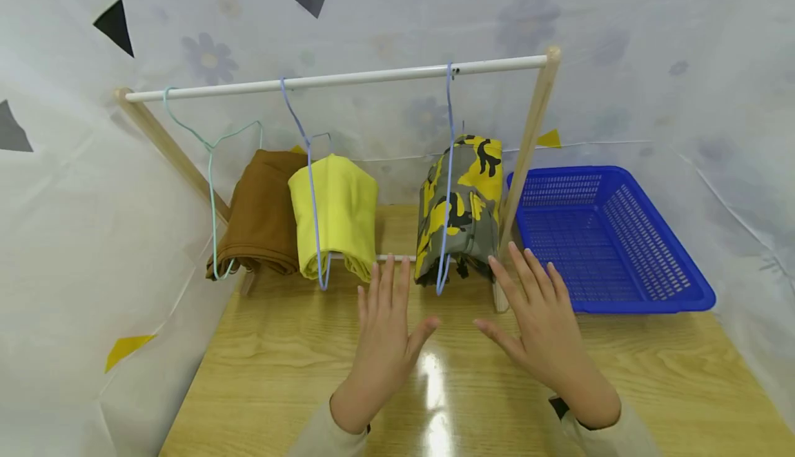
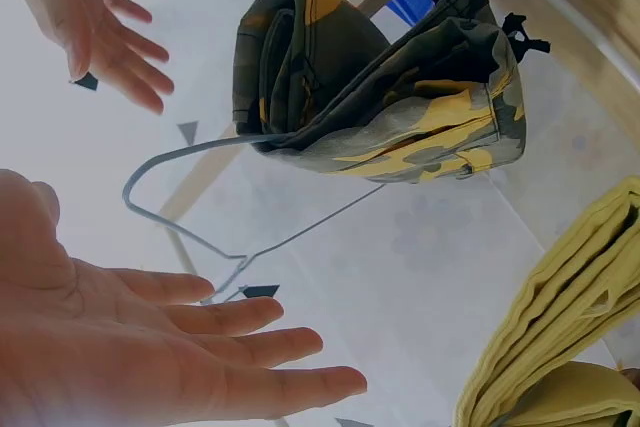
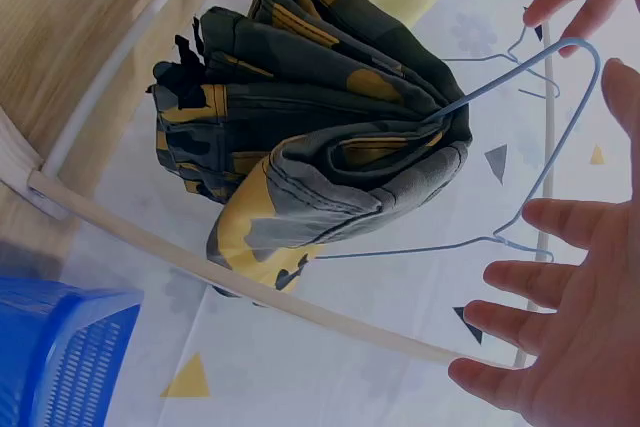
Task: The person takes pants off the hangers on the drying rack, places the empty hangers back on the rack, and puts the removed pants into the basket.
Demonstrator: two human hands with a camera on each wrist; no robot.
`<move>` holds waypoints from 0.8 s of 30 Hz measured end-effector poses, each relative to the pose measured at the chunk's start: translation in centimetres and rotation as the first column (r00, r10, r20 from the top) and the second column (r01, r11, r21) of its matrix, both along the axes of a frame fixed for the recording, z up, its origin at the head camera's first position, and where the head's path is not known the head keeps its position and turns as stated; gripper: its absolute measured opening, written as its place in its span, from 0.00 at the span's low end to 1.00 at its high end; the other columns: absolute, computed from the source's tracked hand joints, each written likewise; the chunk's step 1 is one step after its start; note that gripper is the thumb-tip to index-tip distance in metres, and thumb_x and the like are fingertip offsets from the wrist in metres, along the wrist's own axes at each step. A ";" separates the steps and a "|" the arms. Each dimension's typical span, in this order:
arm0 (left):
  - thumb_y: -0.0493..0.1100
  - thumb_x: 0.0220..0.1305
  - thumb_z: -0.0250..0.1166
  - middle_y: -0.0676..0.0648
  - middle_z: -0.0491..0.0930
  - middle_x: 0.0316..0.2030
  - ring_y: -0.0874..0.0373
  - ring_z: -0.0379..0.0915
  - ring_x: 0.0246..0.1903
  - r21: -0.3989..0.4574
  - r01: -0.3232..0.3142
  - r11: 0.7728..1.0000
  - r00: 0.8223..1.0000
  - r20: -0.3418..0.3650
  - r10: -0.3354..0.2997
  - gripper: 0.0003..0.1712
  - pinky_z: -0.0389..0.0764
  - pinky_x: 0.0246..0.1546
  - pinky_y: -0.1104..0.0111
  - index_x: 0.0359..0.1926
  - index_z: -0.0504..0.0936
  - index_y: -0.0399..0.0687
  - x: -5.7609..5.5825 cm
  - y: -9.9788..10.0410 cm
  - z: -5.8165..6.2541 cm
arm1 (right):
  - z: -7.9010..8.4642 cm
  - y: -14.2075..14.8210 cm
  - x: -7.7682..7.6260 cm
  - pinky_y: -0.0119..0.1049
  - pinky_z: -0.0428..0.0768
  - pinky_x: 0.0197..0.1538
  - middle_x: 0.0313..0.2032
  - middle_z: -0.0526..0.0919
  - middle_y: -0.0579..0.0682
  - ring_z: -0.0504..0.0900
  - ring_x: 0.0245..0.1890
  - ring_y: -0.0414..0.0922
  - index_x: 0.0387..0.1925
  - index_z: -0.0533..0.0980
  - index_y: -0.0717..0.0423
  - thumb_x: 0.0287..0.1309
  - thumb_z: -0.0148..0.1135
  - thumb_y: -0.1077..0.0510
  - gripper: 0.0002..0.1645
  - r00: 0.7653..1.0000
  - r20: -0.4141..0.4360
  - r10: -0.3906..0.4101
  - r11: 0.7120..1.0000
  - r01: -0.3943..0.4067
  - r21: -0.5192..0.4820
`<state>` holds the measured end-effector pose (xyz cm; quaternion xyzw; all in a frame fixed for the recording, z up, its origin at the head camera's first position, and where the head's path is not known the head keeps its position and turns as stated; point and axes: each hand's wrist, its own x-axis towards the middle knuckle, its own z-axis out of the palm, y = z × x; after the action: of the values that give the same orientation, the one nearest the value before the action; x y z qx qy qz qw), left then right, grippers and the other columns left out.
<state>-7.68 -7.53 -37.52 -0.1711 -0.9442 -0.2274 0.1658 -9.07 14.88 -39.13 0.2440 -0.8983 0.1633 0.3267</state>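
Note:
Camouflage trousers [image 1: 473,198] in yellow, grey and black hang folded over a blue hanger [image 1: 448,167] at the rack's right. Folded yellow cloth [image 1: 341,208] hangs on a second blue hanger [image 1: 312,188] in the middle, and brown cloth [image 1: 267,201] on a mint-green hanger [image 1: 211,174] at the left. My left hand [image 1: 386,333] is held out in front of the rack, fingers straight and apart, between the yellow cloth and the camouflage trousers. Just right of the trousers, my right hand [image 1: 543,326] spreads its fingers likewise. Both palms show bare in the wrist views.
The white rail [image 1: 373,79] of the rack rests on wooden end posts [image 1: 533,125]. Right of it on the wooden table [image 1: 298,374] stands a blue plastic basket [image 1: 658,236] with nothing in it. A patterned white sheet [image 1: 385,22] hangs behind.

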 end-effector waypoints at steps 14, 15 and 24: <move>0.72 0.56 0.25 0.48 0.31 0.67 0.46 0.27 0.65 0.035 0.055 0.998 0.998 -0.019 -0.054 0.46 0.40 0.58 0.42 0.68 0.36 0.51 -0.9 1.1 1.5 | 2.3 0.4 -1.7 0.57 0.49 0.61 0.63 0.56 0.58 0.55 0.61 0.59 0.62 0.60 0.54 0.51 0.39 0.25 0.47 0.997 -0.075 0.009 1.000 -0.008 0.014; 0.72 0.56 0.25 0.47 0.31 0.67 0.45 0.28 0.65 0.035 0.058 0.998 0.998 -0.037 -0.057 0.46 0.40 0.58 0.41 0.68 0.37 0.50 -0.9 1.1 1.6 | 2.5 0.5 -1.8 0.57 0.49 0.61 0.63 0.56 0.58 0.55 0.62 0.59 0.62 0.60 0.53 0.51 0.39 0.26 0.47 0.997 -0.075 0.008 1.000 -0.007 0.015; 0.72 0.56 0.26 0.47 0.35 0.68 0.48 0.28 0.66 0.055 0.076 0.996 0.991 -0.112 -0.069 0.46 0.42 0.57 0.41 0.68 0.39 0.49 -2.1 1.8 2.9 | 4.7 1.8 -3.3 0.57 0.49 0.61 0.64 0.53 0.57 0.51 0.64 0.56 0.63 0.58 0.53 0.53 0.37 0.26 0.46 0.994 -0.105 -0.015 1.000 0.017 0.013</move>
<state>-9.81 -5.77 -34.60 -0.2126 -0.9196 -0.2515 0.2140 -12.38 16.68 -34.41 0.2473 -0.8831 0.1413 0.3729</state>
